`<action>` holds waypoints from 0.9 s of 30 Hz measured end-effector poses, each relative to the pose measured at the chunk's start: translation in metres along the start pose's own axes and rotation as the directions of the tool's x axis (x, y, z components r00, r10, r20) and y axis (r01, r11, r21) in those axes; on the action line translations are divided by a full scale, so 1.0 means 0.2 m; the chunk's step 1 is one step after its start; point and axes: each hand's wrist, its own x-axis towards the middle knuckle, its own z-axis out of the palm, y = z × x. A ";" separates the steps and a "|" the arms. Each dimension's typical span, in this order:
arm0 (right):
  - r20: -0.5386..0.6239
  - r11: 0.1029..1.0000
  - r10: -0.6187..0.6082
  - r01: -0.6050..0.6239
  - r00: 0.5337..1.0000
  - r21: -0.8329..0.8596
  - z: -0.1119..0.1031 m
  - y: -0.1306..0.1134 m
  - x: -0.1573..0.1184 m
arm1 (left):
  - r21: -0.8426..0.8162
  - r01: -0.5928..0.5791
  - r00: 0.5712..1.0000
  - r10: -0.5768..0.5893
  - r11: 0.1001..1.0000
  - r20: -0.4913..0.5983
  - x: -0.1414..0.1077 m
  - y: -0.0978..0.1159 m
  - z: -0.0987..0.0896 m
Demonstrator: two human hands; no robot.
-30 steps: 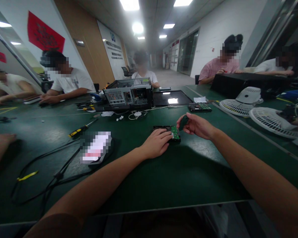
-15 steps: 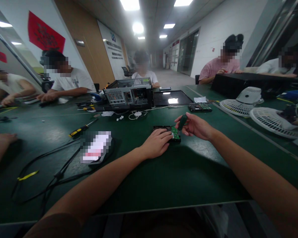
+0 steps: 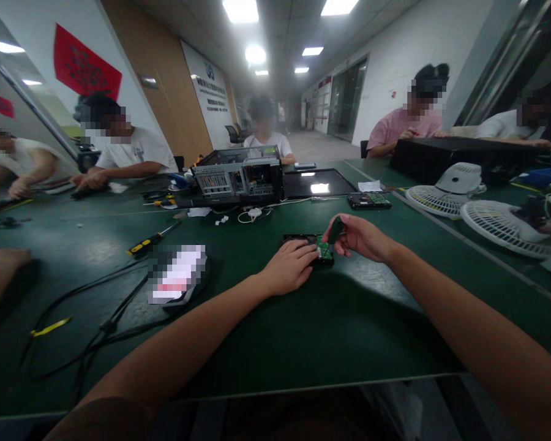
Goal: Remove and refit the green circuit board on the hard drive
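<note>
A hard drive point(image 3: 325, 260) with a green circuit board lies on the dark green table in front of me. My left hand point(image 3: 290, 266) rests over its left part, fingers stretched out across the casing and covering some of it. In my right hand point(image 3: 360, 237) is a screwdriver with a dark green handle point(image 3: 336, 229), gripped between thumb and fingers. The screwdriver stands nearly upright, tilted a little, its thin shaft pointing down at the green board. Whether the tip sits in a screw is too small to tell.
Behind are an opened computer case point(image 3: 239, 174), a black flat panel point(image 3: 319, 182) and a second hard drive point(image 3: 368, 200). White fans point(image 3: 445, 190) stand right. Leftward lie a yellow-black screwdriver point(image 3: 144, 244), a blurred-out device point(image 3: 179, 275) and black cables point(image 3: 108, 324). Several people sit around.
My right hand and the screwdriver have shifted slightly down and left, and the handle stands a bit more upright. The left hand stays on the hard drive.
</note>
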 end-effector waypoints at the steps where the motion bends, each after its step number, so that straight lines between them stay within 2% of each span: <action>1: -0.010 1.000 0.010 -0.010 1.000 0.009 -0.01 0.00 0.00 | -0.001 0.000 1.000 0.000 1.000 -0.001 0.00 0.00 0.00; 7: -0.024 0.999 0.049 -0.049 0.998 -0.006 -0.05 0.00 0.00 | -0.015 0.002 1.000 -0.002 1.000 -0.004 0.00 0.00 0.00; 13: -0.065 0.996 -0.002 -0.005 0.998 -0.094 -0.04 0.01 0.00 | 0.000 0.005 1.000 -0.005 1.000 0.005 0.00 0.00 -0.01; 19: -0.099 0.997 -0.067 0.063 0.993 -0.043 0.00 0.04 0.02 | -0.004 0.008 1.000 -0.008 1.000 0.001 0.00 0.00 0.01; 27: -0.124 0.999 -0.043 0.042 0.991 -0.014 -0.01 0.03 0.02 | 0.014 0.005 1.000 -0.005 1.000 0.000 0.00 0.00 -0.01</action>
